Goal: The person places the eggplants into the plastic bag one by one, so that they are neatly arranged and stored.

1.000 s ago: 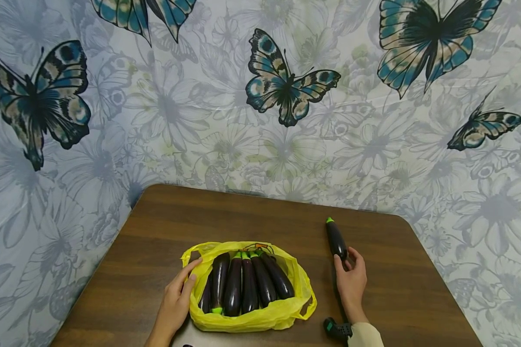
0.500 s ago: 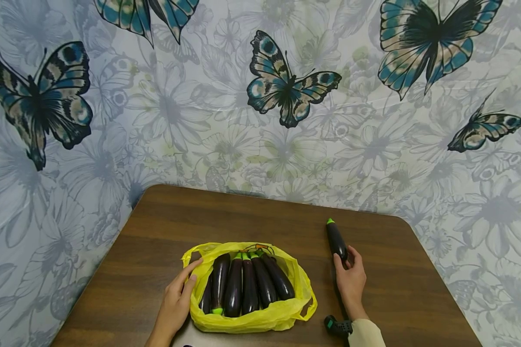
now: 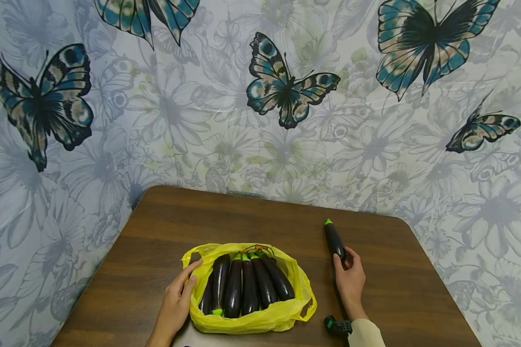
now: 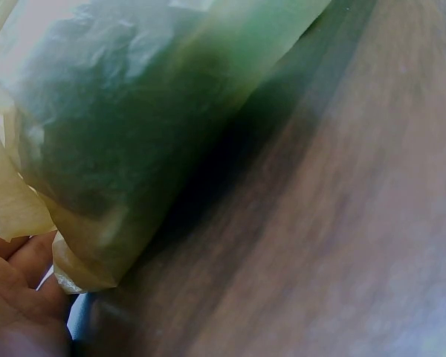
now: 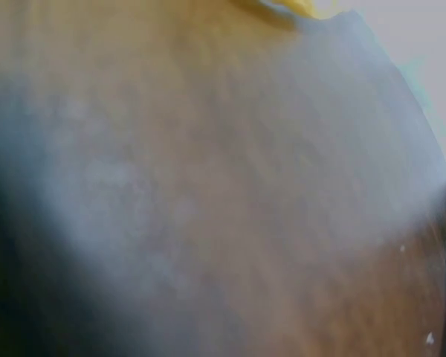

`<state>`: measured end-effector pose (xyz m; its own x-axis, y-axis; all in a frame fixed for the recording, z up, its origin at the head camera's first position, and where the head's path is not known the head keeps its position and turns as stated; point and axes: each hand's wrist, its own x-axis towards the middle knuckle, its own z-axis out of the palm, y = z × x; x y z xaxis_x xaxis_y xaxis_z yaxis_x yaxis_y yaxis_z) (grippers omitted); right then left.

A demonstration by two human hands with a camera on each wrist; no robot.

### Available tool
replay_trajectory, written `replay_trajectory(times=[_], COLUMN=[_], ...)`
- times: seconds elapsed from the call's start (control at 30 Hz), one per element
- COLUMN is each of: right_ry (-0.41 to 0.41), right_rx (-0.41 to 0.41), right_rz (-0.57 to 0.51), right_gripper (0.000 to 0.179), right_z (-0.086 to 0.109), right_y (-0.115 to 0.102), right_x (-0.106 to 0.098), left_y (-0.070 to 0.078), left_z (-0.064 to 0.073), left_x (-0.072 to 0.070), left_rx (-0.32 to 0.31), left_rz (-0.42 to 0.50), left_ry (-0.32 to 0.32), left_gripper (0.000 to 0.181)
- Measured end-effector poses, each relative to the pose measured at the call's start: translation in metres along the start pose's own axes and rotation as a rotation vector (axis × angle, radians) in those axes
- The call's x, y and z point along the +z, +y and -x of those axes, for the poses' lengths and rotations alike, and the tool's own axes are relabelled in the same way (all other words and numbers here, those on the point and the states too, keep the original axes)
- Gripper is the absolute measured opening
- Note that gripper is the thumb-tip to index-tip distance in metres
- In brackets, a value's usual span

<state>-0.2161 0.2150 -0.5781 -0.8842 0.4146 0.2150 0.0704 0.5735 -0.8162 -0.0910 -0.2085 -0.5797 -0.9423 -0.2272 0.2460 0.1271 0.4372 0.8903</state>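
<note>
A yellow plastic bag (image 3: 252, 324) lies spread wide on the table, with several dark purple eggplants (image 3: 233, 289) side by side in it. At its left rim, my left hand (image 3: 177, 295) holds the film by the edge; the left wrist view shows the fingers (image 4: 34, 256) partly behind the crumpled bag (image 4: 97, 149). To the right of the bag, my right hand (image 3: 350, 282) grips the rounded lower end of a single eggplant (image 3: 333, 239), whose green stem end points to the back of the table. In the right wrist view that hand and its eggplant cannot be made out.
The brown wooden table (image 3: 399, 289) ends at a rounded back edge near a butterfly-patterned wall covering (image 3: 169, 130). A black strap device (image 3: 337, 327) sits on the right wrist. Near the bag's top rim is a thin orange-and-dark tie (image 3: 260, 246).
The right hand and its eggplant have shifted very slightly to the left. The left hand and the bag look the same.
</note>
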Motion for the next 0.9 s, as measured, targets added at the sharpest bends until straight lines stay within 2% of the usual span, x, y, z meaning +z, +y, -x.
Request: replay_trajectory(times=[0.57,0.9], right_ry=[0.01,0.002], right_rx=[-0.026,-0.027], right_rz=[-0.041,-0.01], right_gripper=[0.041,0.041], right_z=[0.0042,0.0032], right_y=[0.002,0.0033], right_x=[-0.0022,-0.0027], left_y=[0.0015,0.001], left_z=[-0.0009,0.0013], left_x=[0.0007,0.0002], left_rx=[0.013,0.008], left_rz=[0.002,0.006], left_ry=[0.015,0.024], left_gripper=[0.036,0.035])
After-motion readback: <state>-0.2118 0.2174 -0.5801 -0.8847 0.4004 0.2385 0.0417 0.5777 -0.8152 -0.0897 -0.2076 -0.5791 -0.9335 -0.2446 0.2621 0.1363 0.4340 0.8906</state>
